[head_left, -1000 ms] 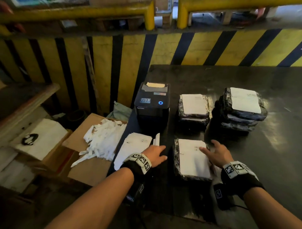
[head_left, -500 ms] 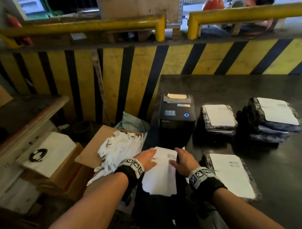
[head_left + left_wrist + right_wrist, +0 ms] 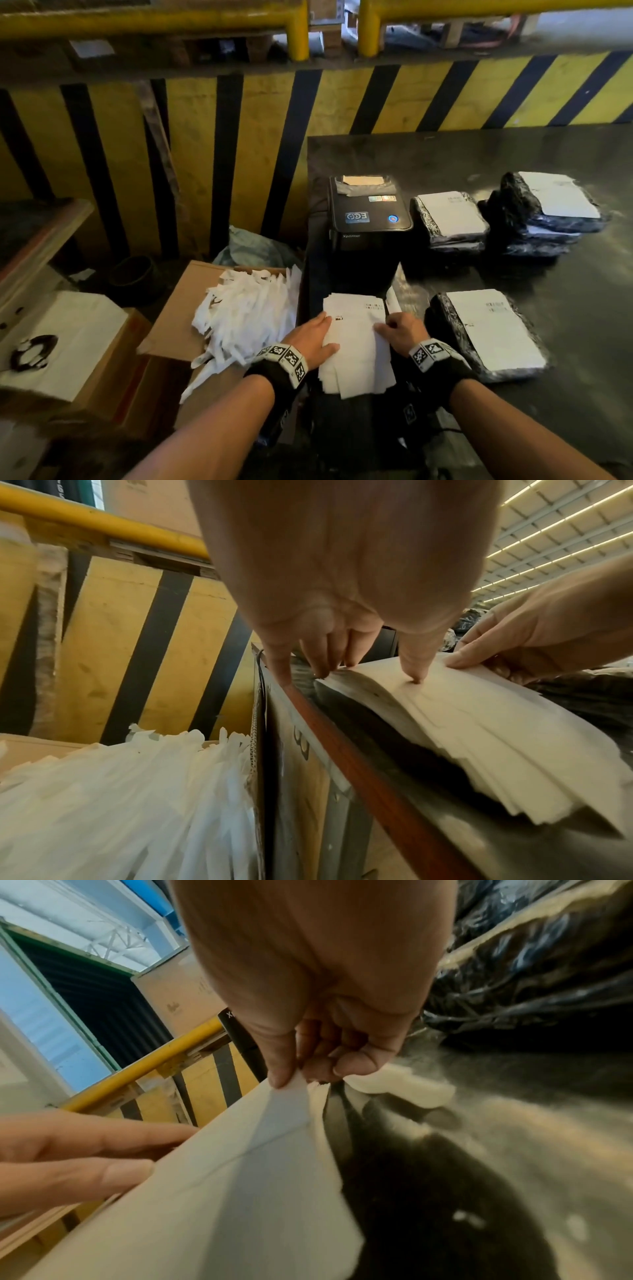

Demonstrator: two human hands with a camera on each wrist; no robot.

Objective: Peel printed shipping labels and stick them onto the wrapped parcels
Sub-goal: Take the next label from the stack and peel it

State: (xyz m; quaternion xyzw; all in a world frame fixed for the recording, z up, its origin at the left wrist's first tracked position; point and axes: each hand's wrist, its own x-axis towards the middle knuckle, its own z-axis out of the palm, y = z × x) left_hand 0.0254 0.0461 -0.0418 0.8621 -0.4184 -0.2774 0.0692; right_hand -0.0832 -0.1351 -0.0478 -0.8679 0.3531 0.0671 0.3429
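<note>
A stack of white printed labels point(image 3: 356, 346) lies on the dark table in front of the black label printer point(image 3: 368, 219). My left hand point(image 3: 313, 339) lies flat on the stack's left side, its straight fingers point(image 3: 413, 666) pressing the paper. My right hand point(image 3: 399, 330) pinches the right edge of the top label point(image 3: 291, 1096) between thumb and forefinger and lifts it a little. A black-wrapped parcel with a label on it point(image 3: 486, 334) lies just right of my right hand. Two more stacks of labelled parcels point(image 3: 448, 219) point(image 3: 544, 212) stand behind it.
A cardboard box point(image 3: 185, 308) heaped with white backing strips point(image 3: 246, 308) sits left of the table edge. A box under white paper point(image 3: 65, 342) is further left. A yellow-and-black striped barrier point(image 3: 342, 96) runs behind the table point(image 3: 565, 291).
My right hand left the near parcel and came across to the label stack, where it now pinches the top label's edge. My left hand slid onto the stack and stays flat there.
</note>
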